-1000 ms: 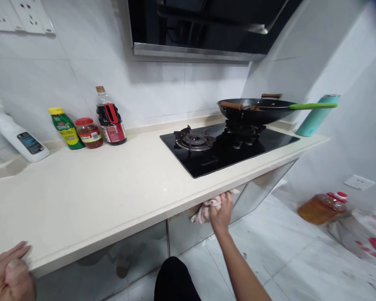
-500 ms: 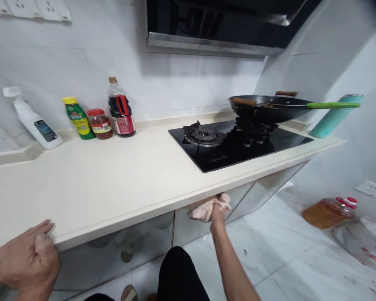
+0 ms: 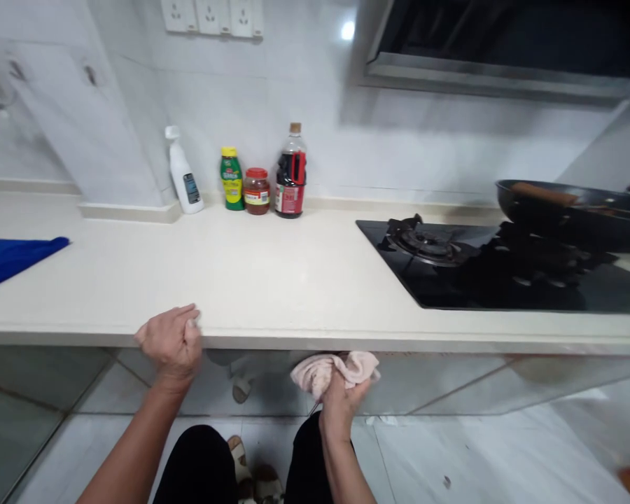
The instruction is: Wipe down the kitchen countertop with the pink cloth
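Note:
My left hand [image 3: 172,341] rests at the front edge of the cream countertop [image 3: 294,280], its fingers curled into a loose fist with nothing seen in them. Lower down and to the right, my right hand [image 3: 344,395] is closed around a crumpled pale pink cloth [image 3: 320,374]. The cloth presses against the top of the glossy cabinet front [image 3: 430,378], just under the countertop's lip. Part of my right fingers is hidden behind the folds.
Along the wall stand a white spray bottle [image 3: 185,178], a green squeeze bottle [image 3: 232,183], a red-lidded jar [image 3: 257,194] and a dark sauce bottle [image 3: 290,178]. To the right are a black gas hob [image 3: 483,280] and a wok [image 3: 572,217]. A blue cloth [image 3: 10,259] lies at left.
My view has swung left, bringing the blue cloth into sight. The right hand with the pink cloth has moved left along the cabinet top. My left hand stays at the counter edge.

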The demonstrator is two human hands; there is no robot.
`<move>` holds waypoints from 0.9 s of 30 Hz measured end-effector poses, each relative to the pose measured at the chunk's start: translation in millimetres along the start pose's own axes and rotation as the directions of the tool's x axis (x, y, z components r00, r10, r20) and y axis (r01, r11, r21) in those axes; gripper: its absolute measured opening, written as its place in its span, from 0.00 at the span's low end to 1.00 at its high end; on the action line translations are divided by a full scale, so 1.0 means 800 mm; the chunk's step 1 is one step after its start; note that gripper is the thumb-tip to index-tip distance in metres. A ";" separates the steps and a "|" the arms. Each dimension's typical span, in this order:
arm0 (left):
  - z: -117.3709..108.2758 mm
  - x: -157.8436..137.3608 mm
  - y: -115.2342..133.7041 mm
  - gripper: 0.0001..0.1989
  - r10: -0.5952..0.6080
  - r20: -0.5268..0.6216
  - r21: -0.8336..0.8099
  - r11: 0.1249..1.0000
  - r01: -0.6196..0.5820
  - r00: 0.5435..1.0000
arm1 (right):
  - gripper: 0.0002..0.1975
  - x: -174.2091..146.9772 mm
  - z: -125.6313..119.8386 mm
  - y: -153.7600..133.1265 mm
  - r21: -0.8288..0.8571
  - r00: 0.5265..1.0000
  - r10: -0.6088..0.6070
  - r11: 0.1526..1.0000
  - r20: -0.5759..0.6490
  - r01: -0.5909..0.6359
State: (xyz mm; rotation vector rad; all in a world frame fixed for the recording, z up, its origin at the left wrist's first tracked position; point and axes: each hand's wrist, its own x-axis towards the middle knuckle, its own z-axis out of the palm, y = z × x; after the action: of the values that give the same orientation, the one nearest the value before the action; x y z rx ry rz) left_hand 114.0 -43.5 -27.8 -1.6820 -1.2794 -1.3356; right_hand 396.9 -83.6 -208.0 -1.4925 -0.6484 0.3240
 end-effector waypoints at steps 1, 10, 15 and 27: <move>-0.001 -0.001 0.001 0.11 -0.013 -0.002 -0.009 1.000 0.013 1.000 | 0.38 0.003 0.000 -0.009 -0.038 0.999 -0.013 0.999 -0.048 0.011; -0.005 -0.015 0.002 0.12 -0.099 0.053 -0.057 0.993 0.102 0.994 | 0.36 -0.099 0.041 -0.050 -0.163 0.864 -0.465 0.853 0.194 0.496; -0.013 -0.018 0.003 0.12 -0.121 0.133 -0.070 0.989 0.131 0.984 | 0.26 -0.141 0.092 -0.057 0.094 0.346 -0.715 0.497 0.608 0.862; -0.014 -0.021 -0.002 0.11 -0.115 0.115 -0.088 0.988 0.126 0.987 | 0.13 -0.068 0.048 -0.017 0.057 0.145 -0.777 0.227 0.612 0.972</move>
State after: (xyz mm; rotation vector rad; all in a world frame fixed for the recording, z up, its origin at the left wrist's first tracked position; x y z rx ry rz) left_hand 108.7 -58.4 -40.9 -1.7898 -1.4209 -1.4110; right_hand 329.0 -84.8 -207.2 -1.0161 -2.0782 -0.4288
